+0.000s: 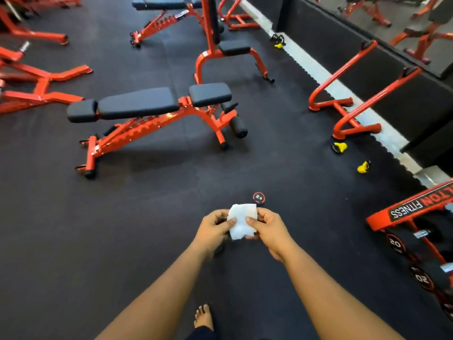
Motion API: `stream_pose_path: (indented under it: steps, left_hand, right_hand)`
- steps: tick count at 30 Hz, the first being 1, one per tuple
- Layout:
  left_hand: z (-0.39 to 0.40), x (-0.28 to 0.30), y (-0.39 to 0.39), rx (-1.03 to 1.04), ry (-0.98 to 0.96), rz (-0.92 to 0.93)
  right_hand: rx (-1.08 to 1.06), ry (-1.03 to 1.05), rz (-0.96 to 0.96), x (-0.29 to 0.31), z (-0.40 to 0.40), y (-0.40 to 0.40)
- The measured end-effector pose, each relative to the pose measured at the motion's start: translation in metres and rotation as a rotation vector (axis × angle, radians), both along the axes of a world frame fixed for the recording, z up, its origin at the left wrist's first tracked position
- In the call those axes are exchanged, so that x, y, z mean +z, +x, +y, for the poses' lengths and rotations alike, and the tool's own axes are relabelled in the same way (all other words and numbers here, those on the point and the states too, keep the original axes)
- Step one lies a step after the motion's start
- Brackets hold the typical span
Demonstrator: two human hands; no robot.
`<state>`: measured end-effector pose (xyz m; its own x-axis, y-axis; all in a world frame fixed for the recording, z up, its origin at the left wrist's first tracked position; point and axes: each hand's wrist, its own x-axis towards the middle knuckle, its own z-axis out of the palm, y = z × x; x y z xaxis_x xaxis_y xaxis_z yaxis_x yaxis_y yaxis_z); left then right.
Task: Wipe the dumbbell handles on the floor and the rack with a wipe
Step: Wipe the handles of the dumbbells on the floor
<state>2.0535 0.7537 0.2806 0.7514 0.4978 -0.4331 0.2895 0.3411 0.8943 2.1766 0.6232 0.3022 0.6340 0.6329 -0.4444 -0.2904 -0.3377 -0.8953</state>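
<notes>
Spanning both hands' grip point(241, 223), white wipe point(241, 220) between thumbs.

The white wipe point(242, 220) and both hands cover most of the small dumbbell point(258, 198); only its far end cap shows. The dumbbell rack point(402, 212) at right runs off the edge, its lettering cut short. A bare foot point(203, 316) is clipped at the bottom.
</notes>
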Motion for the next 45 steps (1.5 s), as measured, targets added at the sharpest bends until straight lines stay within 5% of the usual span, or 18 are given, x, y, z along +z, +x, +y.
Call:
stream_pose_path:
  steps: [8, 12, 21, 24, 35, 39, 45]
  left_hand:
    - [0.032, -0.019, 0.06, 0.091, -0.166, 0.054]
    - [0.033, -0.06, 0.086, 0.121, 0.054, 0.072]
    - [0.023, -0.27, 0.108, -0.024, 0.283, 0.374]
    - [0.014, -0.357, 0.095, -0.026, 0.323, 0.492]
    - [0.036, -0.634, 0.109, -0.589, 0.929, 0.933]
    - [0.065, -0.694, 0.125, -0.647, 1.038, 0.964]
    - [0.088, -0.709, 0.104, -0.578, 1.154, 0.809]
  right_hand:
    - [0.261, 0.018, -0.075, -0.024, 0.028, 0.087]
    - [0.355, 0.049, -0.135, -0.072, 0.047, 0.133]
    - [1.001, -0.266, -0.317, -0.304, 0.073, 0.165]
    - [0.95, -0.341, -0.44, -0.389, 0.062, 0.152]
    - [0.54, -0.38, -0.571, -0.649, 0.071, 0.12]
    - [0.444, -0.326, -0.605, -0.707, 0.095, 0.119]
    - [0.283, -0.248, -0.657, -0.755, 0.12, 0.104]
